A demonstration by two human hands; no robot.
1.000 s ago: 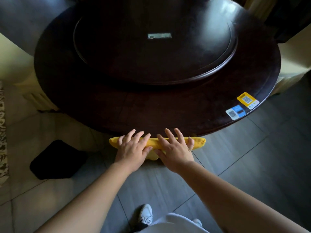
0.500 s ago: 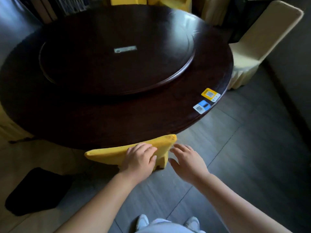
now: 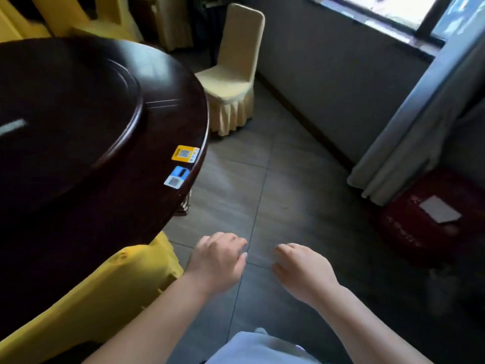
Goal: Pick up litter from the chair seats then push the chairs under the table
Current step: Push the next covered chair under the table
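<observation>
The dark round table (image 3: 78, 195) fills the left side. A yellow-covered chair (image 3: 126, 279) is tucked under its near edge, only the backrest top showing. My left hand (image 3: 217, 261) hovers just right of that chair back, off it, fingers loosely curled and holding nothing. My right hand (image 3: 304, 271) hangs over the floor, also loosely curled and holding nothing. A cream-covered chair (image 3: 231, 74) stands pulled out at the table's far right side, its seat bare as far as I can see.
Grey tiled floor (image 3: 262, 185) lies between me and the cream chair. A grey curtain (image 3: 409, 132) hangs at the right by a window. A red bin or bag with a white sheet (image 3: 441, 208) on it sits beneath it. More yellow chairs (image 3: 78, 17) stand behind the table.
Both hands have come off the yellow chair back. My view has swung right, bringing the cream chair, wall and curtain into sight.
</observation>
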